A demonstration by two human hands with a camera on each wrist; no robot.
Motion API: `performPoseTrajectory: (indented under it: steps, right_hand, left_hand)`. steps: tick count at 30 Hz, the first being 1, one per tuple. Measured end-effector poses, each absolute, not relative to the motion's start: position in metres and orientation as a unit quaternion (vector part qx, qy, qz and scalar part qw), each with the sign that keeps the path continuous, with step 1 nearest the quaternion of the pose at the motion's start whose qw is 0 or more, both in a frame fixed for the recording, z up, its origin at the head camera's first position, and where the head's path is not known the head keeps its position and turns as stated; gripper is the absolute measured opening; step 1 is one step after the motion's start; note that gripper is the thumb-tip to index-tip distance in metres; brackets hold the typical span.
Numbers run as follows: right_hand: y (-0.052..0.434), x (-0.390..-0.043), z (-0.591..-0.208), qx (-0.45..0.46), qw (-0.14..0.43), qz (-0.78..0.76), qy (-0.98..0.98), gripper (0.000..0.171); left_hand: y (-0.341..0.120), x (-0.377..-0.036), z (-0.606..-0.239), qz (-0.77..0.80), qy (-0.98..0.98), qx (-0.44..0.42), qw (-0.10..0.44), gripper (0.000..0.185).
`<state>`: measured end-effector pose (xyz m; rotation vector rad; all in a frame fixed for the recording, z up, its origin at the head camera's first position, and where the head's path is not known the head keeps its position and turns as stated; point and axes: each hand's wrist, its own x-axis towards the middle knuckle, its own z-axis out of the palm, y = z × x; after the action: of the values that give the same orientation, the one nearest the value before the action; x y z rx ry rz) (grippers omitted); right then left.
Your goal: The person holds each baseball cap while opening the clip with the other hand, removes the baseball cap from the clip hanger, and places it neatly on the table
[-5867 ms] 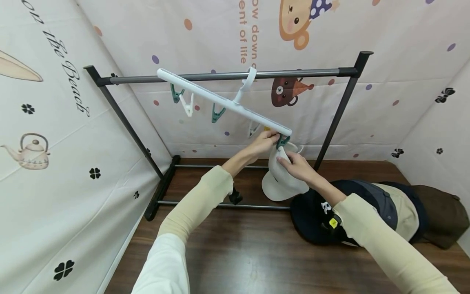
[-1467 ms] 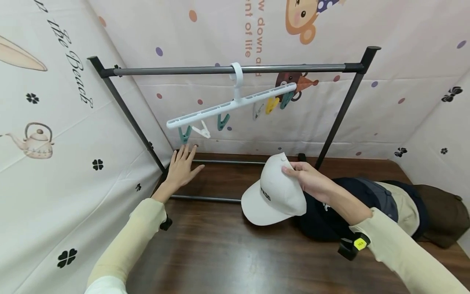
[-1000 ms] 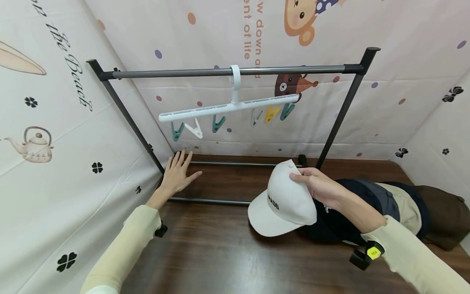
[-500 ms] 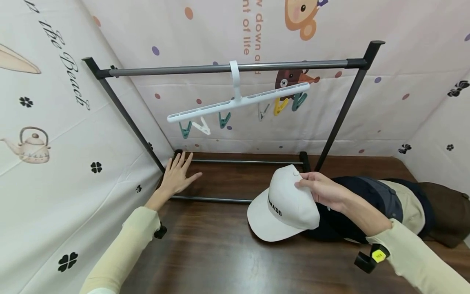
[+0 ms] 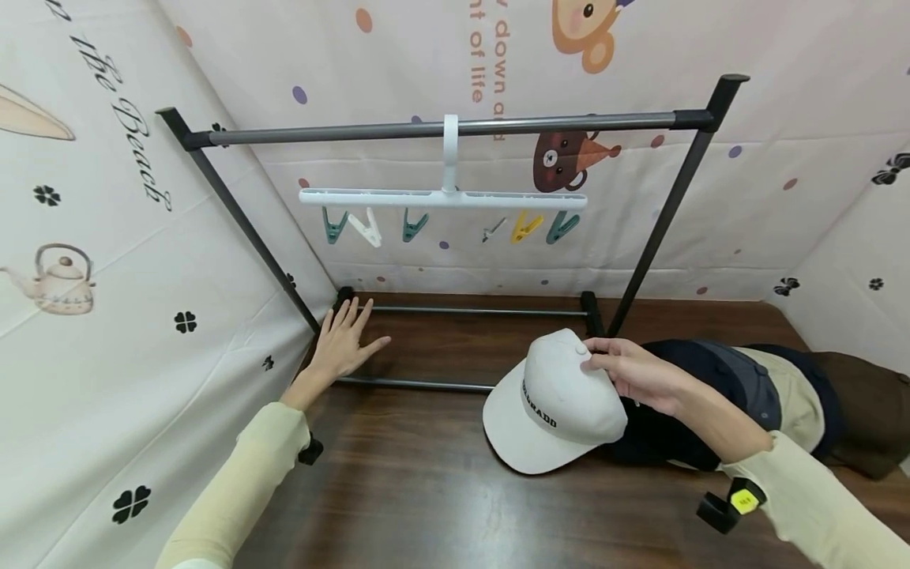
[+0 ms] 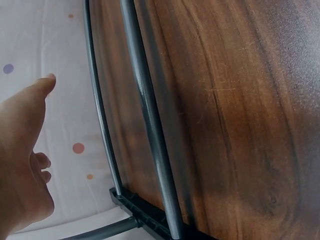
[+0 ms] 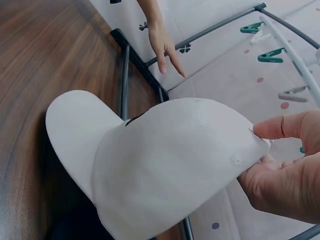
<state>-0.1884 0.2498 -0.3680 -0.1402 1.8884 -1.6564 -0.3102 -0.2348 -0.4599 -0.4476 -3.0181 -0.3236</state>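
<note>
My right hand pinches a white baseball cap by the crown, near its top button. Dark lettering runs across the cap's front, and its brim points down to the left. In the right wrist view, thumb and fingers grip a fold of the cap. My left hand is spread with straight fingers at the rack's left side, below the hanger, holding nothing. A pale hanger hangs nearly level from the rack's top bar. Under it hang several clips, among them a yellow clip and a white clip.
Several more caps lie in a row on the wooden floor at right, with a navy cap partly behind my right hand and a brown cap farthest right. The black rack's lower bar runs close above the floor. Printed cloth walls surround it.
Earlier both hands worked at the cap under the hanger's right clip, with the hanger tilted. Now the cap is down in my right hand, my left hand has moved left, and the hanger has swung level.
</note>
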Motion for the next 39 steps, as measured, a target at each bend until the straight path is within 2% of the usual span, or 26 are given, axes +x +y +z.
performPoseTrajectory:
  steps: [14,19,23,26,33,39]
  right_hand:
    - [0.278,-0.179,-0.361,-0.029,0.267,-0.619,0.738,0.041]
    - [0.286,-0.178,-0.367,-0.012,0.268,-0.619,0.738,0.048]
    - [0.291,-0.177,-0.37,-0.006,0.267,-0.611,0.745,0.071]
    - [0.296,-0.175,-0.37,-0.011,0.257,-0.594,0.762,0.081]
    - [0.316,-0.167,-0.364,-0.019,0.209,-0.519,0.829,0.069]
    - [0.324,-0.162,-0.358,-0.004,0.152,-0.417,0.896,0.066]
  left_hand:
    - [-0.237,-0.309,-0.459,-0.1,-0.983,-0.151,0.038,0.09]
    - [-0.238,-0.309,-0.463,-0.109,-0.981,-0.154,0.037,0.091]
    - [-0.237,-0.309,-0.466,-0.118,-0.979,-0.158,0.044,0.091]
    - [-0.235,-0.309,-0.465,-0.117,-0.98,-0.157,0.042,0.091]
    - [-0.234,-0.305,-0.465,-0.103,-0.983,-0.151,0.031,0.09]
    - [-0.237,-0.303,-0.468,-0.112,-0.982,-0.148,0.028,0.09]
